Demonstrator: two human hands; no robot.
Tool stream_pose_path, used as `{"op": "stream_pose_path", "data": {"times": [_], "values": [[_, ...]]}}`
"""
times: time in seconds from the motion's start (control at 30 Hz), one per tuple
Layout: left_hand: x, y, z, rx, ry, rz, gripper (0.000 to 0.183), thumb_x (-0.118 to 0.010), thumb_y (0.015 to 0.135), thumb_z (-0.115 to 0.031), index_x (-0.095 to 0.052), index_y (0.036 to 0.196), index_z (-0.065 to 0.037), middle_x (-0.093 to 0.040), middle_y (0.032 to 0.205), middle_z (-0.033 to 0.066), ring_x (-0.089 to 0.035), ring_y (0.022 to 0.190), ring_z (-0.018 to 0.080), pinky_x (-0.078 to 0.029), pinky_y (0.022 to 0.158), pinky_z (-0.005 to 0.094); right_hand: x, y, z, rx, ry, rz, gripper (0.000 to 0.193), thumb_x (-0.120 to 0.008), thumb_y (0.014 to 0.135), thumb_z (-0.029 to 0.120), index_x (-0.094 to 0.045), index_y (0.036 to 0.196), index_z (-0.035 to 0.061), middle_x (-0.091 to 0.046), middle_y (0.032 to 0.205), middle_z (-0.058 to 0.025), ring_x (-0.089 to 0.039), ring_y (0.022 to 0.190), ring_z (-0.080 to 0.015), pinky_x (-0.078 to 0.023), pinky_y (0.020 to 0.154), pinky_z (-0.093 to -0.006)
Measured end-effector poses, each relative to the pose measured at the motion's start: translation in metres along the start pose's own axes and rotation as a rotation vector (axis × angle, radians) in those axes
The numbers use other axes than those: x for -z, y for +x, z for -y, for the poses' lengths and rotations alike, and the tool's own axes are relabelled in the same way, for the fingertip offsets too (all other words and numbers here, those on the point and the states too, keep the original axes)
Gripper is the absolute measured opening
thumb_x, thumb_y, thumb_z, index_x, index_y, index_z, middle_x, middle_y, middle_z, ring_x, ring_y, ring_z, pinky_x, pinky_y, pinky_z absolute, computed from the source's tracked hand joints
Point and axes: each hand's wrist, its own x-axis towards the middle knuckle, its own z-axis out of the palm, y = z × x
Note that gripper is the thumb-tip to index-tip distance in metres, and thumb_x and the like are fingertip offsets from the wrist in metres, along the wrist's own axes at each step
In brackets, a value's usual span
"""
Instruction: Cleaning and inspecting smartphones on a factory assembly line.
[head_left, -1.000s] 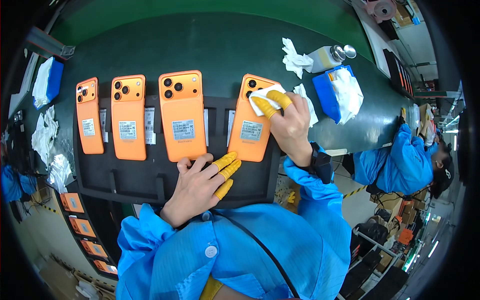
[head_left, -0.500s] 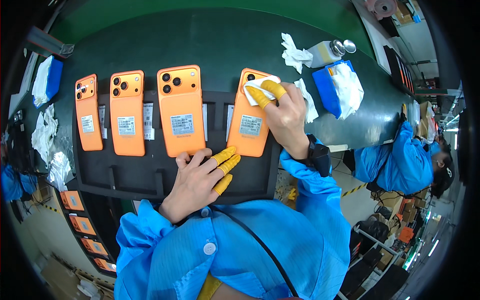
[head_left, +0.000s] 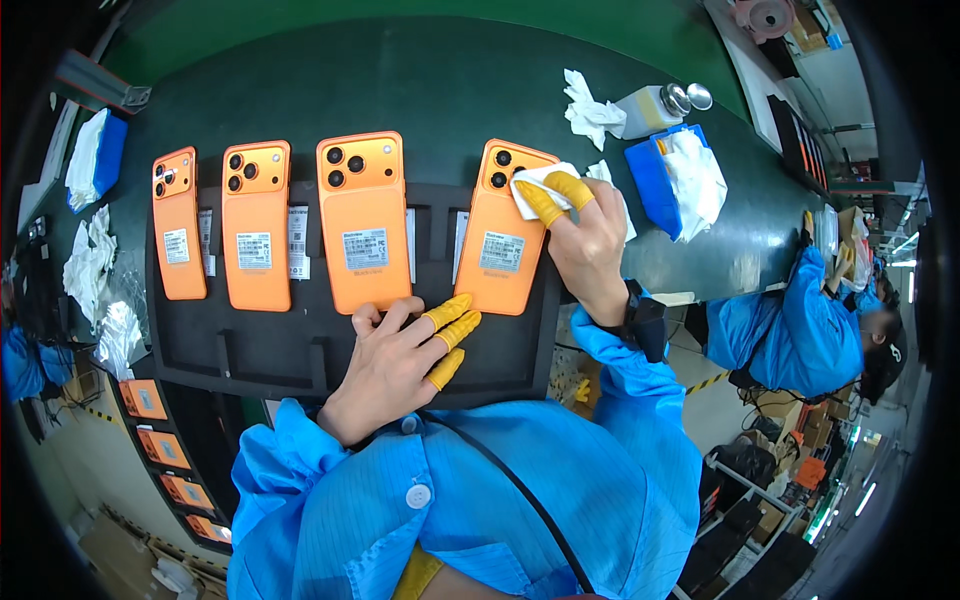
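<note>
Several orange phones lie back up in a row on a black tray (head_left: 260, 370), each with a pale label on its back. My right hand (head_left: 592, 240), in yellow finger cots, presses a folded white wipe (head_left: 530, 196) against the right edge of the rightmost phone (head_left: 492, 270), just below its camera lenses. At that phone's lower left corner rest the cot-covered fingertips of my left hand (head_left: 400, 355); its fingers are stretched out and hold nothing. The thumb side of the left hand is next to the bottom of another phone (head_left: 366, 215).
To the right stand a blue box of white wipes (head_left: 655, 190), a pump bottle (head_left: 648, 108) and crumpled wipes (head_left: 592, 110). Another blue box (head_left: 108, 165) is at far left. Lower left, a second tray (head_left: 180, 500) holds orange phones. A person in blue (head_left: 790, 320) sits at right.
My right hand has slid the wipe a little to the right and down, baring more of the rightmost phone's camera lenses. My left hand has stayed in place.
</note>
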Motion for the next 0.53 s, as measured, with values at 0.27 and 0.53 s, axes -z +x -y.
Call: {"op": "stream_pose_path", "data": {"times": [0.27,0.53], "values": [[0.001,0.001,-0.001,-0.002,-0.008,-0.005,0.04,-0.068,0.078,-0.022,-0.064,0.117,-0.015,-0.061,0.114,-0.001,-0.046,0.102,0.0219,-0.027,0.084,0.0398,-0.005,0.009,-0.001,-0.032,-0.022,-0.061,0.019,-0.068,0.058,0.004,-0.069,0.076,0.0012,-0.063,0.096,-0.0109,-0.056,0.086,-0.0265,-0.043,0.067,-0.0377],[-0.001,-0.001,-0.002,-0.008,-0.001,-0.003,0.04,-0.068,0.078,-0.023,-0.064,0.117,-0.015,-0.061,0.115,-0.0009,-0.045,0.103,0.022,-0.027,0.083,0.0397,0.001,-0.002,-0.002,-0.055,-0.074,-0.015,0.029,-0.067,0.061,0.009,-0.074,0.09,0.0109,-0.064,0.097,-0.0077,-0.057,0.087,-0.025,-0.043,0.069,-0.0373]]}}
